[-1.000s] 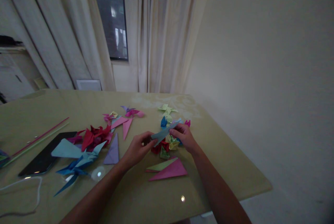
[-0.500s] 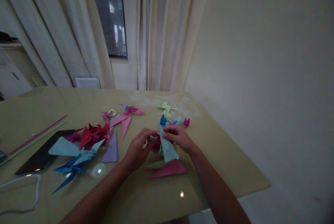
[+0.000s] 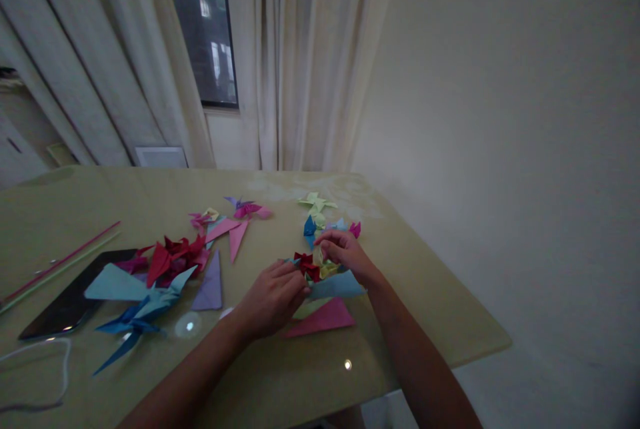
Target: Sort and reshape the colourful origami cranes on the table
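Observation:
My left hand (image 3: pixel 273 299) lies fingers-down on a light blue folded paper (image 3: pixel 336 285), pressing its left end against the table (image 3: pixel 250 375). Curled fingers of my right hand (image 3: pixel 343 250) pinch the far edge of the same paper. A small red folded figure (image 3: pixel 307 265) and a yellow-green one (image 3: pixel 327 269) sit between the two hands. A pink paper triangle (image 3: pixel 323 319) and a green one (image 3: pixel 306 310) lie just under the blue paper, toward me.
Left of my hands lie a purple triangle (image 3: pixel 210 285), red folded figures (image 3: pixel 175 255), blue paper cranes (image 3: pixel 133 319), pink triangles (image 3: pixel 233 232), a dark tablet (image 3: pixel 65 302), thin sticks (image 3: pixel 60 262) and a white cable (image 3: pixel 35 375). The table edge runs close on the right.
The light blue paper was held up between both hands, then swung down, and now lies flat on the table under my left hand.

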Demonstrator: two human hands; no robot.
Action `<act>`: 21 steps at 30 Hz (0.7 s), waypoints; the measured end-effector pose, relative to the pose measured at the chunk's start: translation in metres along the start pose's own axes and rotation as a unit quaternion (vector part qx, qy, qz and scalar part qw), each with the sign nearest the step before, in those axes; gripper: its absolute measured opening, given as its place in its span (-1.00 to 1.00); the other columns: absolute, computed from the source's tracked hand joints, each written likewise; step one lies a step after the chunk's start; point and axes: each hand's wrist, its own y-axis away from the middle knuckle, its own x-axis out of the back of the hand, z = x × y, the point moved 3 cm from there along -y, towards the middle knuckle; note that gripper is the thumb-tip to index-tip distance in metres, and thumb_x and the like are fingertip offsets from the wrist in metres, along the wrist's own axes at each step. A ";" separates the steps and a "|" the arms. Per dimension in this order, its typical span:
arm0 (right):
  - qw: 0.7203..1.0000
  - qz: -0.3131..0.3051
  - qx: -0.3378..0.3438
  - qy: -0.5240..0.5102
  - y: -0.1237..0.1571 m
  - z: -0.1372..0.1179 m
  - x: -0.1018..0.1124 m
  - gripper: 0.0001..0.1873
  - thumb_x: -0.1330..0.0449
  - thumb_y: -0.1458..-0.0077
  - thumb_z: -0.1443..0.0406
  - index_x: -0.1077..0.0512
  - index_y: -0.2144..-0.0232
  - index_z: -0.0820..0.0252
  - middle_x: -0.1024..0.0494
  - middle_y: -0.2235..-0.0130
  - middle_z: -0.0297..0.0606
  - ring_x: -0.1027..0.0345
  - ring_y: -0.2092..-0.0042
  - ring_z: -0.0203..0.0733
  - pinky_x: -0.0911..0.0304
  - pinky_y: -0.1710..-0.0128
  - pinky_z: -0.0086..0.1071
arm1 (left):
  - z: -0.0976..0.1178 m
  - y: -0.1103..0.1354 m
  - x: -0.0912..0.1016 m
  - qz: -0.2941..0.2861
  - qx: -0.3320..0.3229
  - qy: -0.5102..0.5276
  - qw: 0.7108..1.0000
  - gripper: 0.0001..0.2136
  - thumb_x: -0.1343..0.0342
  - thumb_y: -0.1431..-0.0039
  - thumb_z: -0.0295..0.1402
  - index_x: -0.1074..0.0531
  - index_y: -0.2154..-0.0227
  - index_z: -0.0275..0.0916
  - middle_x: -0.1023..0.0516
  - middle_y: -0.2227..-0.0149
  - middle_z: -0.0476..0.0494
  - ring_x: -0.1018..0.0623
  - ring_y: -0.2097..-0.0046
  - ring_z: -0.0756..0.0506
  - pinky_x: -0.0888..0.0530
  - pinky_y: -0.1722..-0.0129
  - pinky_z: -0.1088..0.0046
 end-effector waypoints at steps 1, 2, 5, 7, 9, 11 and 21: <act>1.000 0.015 0.004 0.001 -0.001 0.001 0.003 -0.50 -0.42 -0.07 -0.10 -0.60 0.26 0.23 -0.46 0.54 -0.40 -0.08 0.58 -0.42 0.07 0.57 -0.48 | 0.002 0.000 -0.005 -0.029 0.009 0.012 0.999 -0.73 0.13 -0.51 -0.39 -0.31 0.37 -0.18 -0.48 0.44 -0.06 -0.43 0.38 -0.09 -0.31 0.30 0.36; 1.000 0.026 0.005 -0.001 -0.002 0.002 0.005 -0.49 -0.42 -0.06 -0.10 -0.59 0.28 0.24 -0.45 0.55 -0.41 -0.06 0.58 -0.43 0.10 0.58 -0.48 | 0.004 0.002 -0.010 -0.061 0.019 0.025 0.998 -0.71 0.16 -0.52 -0.38 -0.29 0.38 -0.17 -0.47 0.45 -0.06 -0.44 0.40 -0.08 -0.32 0.31 0.37; 0.999 0.050 0.009 -0.013 -0.004 0.004 0.008 -0.50 -0.44 -0.03 -0.10 -0.57 0.32 0.23 -0.44 0.55 -0.42 -0.05 0.58 -0.42 0.14 0.59 -0.48 | 0.007 0.008 -0.025 -0.144 0.042 0.052 0.987 -0.70 0.20 -0.53 -0.34 -0.28 0.37 -0.16 -0.47 0.46 -0.03 -0.45 0.44 -0.07 -0.32 0.36 0.39; 0.998 0.061 0.012 -0.018 -0.004 0.005 0.008 -0.51 -0.45 -0.02 -0.09 -0.56 0.34 0.23 -0.45 0.55 -0.41 -0.05 0.58 -0.42 0.14 0.59 -0.48 | 0.006 0.012 -0.030 -0.169 0.052 0.058 0.983 -0.70 0.21 -0.54 -0.32 -0.28 0.36 -0.15 -0.48 0.46 -0.03 -0.46 0.45 -0.06 -0.31 0.39 0.40; 0.997 0.069 0.015 -0.018 -0.004 0.004 0.009 -0.51 -0.45 -0.01 -0.09 -0.55 0.36 0.22 -0.45 0.55 -0.41 -0.04 0.59 -0.43 0.15 0.59 -0.48 | 0.004 0.014 -0.033 -0.168 0.063 0.055 0.982 -0.71 0.21 -0.54 -0.32 -0.29 0.34 -0.16 -0.50 0.45 -0.02 -0.47 0.46 -0.05 -0.31 0.41 0.40; 0.997 0.073 0.018 -0.019 -0.005 0.003 0.009 -0.51 -0.46 0.00 -0.09 -0.55 0.38 0.22 -0.44 0.56 -0.42 -0.02 0.59 -0.43 0.15 0.60 -0.48 | 0.002 0.013 -0.033 -0.146 0.058 0.029 0.987 -0.74 0.18 -0.54 -0.34 -0.30 0.32 -0.16 -0.52 0.45 -0.02 -0.49 0.45 -0.05 -0.30 0.43 0.41; 0.994 0.102 0.029 -0.019 -0.004 0.003 0.015 -0.53 -0.45 -0.01 -0.09 -0.58 0.40 0.21 -0.39 0.58 -0.42 -0.06 0.57 -0.40 0.12 0.59 -0.48 | 0.010 0.008 -0.006 -0.053 -0.162 -0.113 0.979 -0.87 -0.04 -0.43 -0.50 -0.41 0.04 -0.27 -0.54 0.31 -0.10 -0.46 0.31 -0.10 -0.30 0.31 0.30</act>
